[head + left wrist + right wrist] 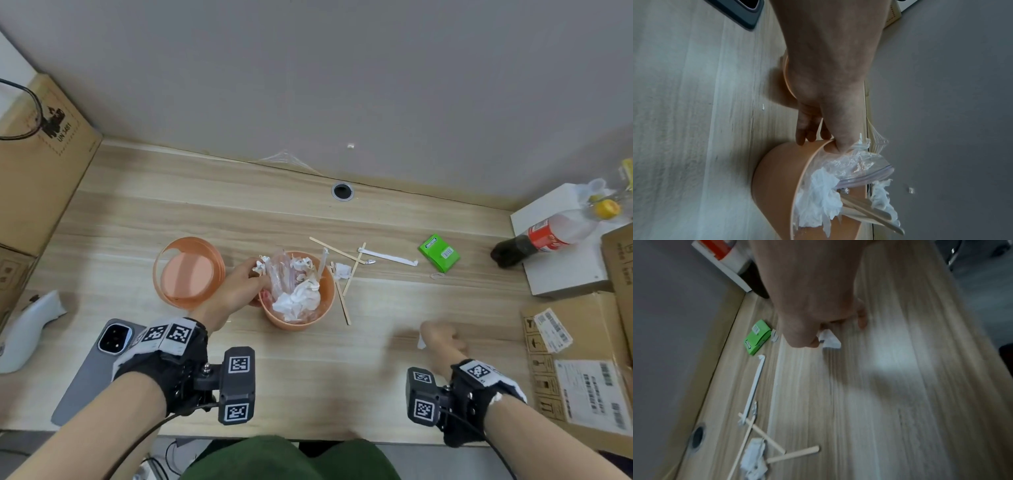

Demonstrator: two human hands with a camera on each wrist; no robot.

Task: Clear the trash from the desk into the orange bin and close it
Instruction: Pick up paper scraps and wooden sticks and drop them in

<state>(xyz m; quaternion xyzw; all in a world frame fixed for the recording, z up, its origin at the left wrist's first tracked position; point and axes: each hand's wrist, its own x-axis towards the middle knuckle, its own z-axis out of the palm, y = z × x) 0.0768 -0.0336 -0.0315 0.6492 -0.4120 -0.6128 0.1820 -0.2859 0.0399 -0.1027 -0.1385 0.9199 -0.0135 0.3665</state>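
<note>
At the middle of the desk (pixel 239 205) stands the orange bin (pixel 325 308), upright and heaped with crumpled tissue, clear plastic and wooden sticks. Held at its near-left rim by the left hand (pixel 236 287), thumb hooked inside against the plastic, fingers curled on the outer wall, as the left wrist view shows. Lying open side up just to the bin's left, the orange lid (pixel 188 270), apart from the hand. Lower right on the desk, the right hand (pixel 442 337), blurred, fingers curled and pinching a small white paper scrap (pixel 830 340); the pinch itself mostly hidden behind the knuckles. Still out on the wood, right of the bin: several wooden sticks (pixel 342 301), a small tissue wad (pixel 342 270), a long white paper strip (pixel 390 257), a green box (pixel 439 253) and a rubber band (pixel 437 275). Probably best to bring the scrap over the bin's open right half and let go low, since the heap sits above the rim and light paper could slide off. Worth keeping the rim steady, then pressing the pile down before the lid, or closing may fail. Sticks likely easier gathered in a bundle than singly.
</note>
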